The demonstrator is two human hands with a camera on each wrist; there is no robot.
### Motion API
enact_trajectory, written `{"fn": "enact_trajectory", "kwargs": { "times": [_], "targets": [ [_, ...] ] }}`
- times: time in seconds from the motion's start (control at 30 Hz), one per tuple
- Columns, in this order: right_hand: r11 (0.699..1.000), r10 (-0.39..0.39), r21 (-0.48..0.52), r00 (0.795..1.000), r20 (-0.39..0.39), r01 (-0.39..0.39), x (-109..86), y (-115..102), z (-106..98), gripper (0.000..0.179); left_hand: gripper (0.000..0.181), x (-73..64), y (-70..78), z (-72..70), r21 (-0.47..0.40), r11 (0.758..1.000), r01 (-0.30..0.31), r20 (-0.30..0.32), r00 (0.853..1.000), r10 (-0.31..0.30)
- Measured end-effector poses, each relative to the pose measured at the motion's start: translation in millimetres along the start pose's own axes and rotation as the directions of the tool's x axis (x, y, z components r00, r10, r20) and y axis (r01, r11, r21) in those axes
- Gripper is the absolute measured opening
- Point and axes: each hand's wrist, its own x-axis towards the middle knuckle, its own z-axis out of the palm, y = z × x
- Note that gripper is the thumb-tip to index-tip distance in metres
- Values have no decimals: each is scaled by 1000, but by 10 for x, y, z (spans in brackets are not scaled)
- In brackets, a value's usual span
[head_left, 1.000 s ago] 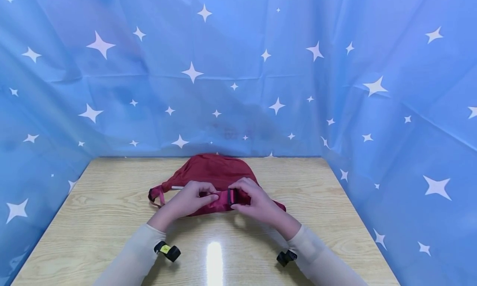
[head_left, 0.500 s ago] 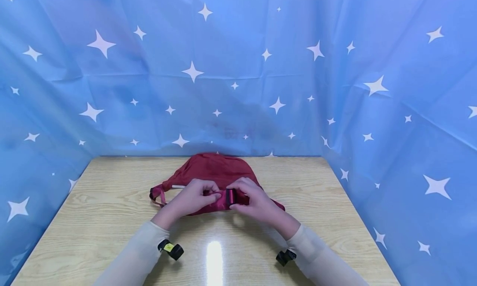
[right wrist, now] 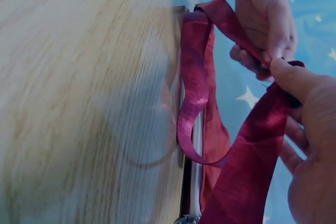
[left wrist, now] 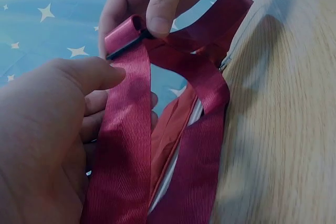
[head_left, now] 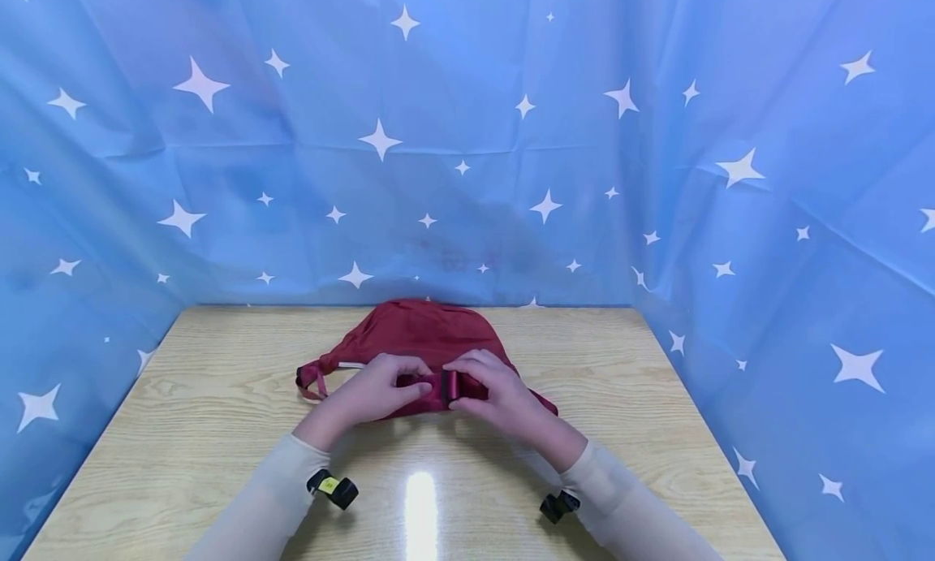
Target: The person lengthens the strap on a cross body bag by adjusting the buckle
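A dark red fabric bag (head_left: 427,330), shaped like a waist pack, lies on the table toward the back. Its shiny crimson strap (left wrist: 126,145) runs through a black slide buckle (head_left: 449,386) held up in front of the bag. My left hand (head_left: 380,389) pinches the strap just left of the buckle, thumb on top and fingers behind it. With thumb and fingers, my right hand (head_left: 497,389) grips the buckle's ends, where the strap folds over in a loop. In the right wrist view, a slack length of strap (right wrist: 194,98) hangs below the hands, beside a pale zipper (right wrist: 198,129).
The wooden table (head_left: 621,463) carries the bag. A blue curtain (head_left: 467,179) with white stars closes off the back and both sides. Each sleeve cuff bears a black wrist camera, the left one (head_left: 333,489) and the right one (head_left: 560,506).
Both hands stay at the strap and buckle. The left hand shifts slightly along the strap, and the buckle moves a little to the left. The bag stays in place.
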Motion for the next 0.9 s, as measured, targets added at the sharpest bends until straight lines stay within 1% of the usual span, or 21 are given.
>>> {"fn": "enact_trajectory", "kwargs": {
  "times": [0.13,0.3,0.5,0.6,0.67,0.8,0.9],
  "targets": [
    [1000,-13,3,1000,-25,13,-2,14,5,50,7,-31,-20,-15,11,1000,29,-5,1000,-29],
    [1000,-10,13,999,-31,10,0,12,0,50,6,-22,-6,-13,-2,999,36,-16,999,-36],
    [1000,16,19,1000,-12,-16,7,17,4,51,9,19,55,3,-43,999,-2,-3,1000,2],
    [1000,5,9,1000,-11,-5,9,14,8,51,11,45,83,15,-55,998,-24,12,1000,24],
    [1000,-11,1,1000,-15,11,10,11,13,51,11,54,100,18,-58,998,-25,18,999,26],
    [1000,-22,-11,999,-28,22,10,11,19,51,10,52,74,9,-26,999,-26,2,1000,26],
    [1000,-12,-9,999,-33,12,9,16,18,50,12,19,30,-25,17,1000,-10,-12,1000,10]
  ]
}}
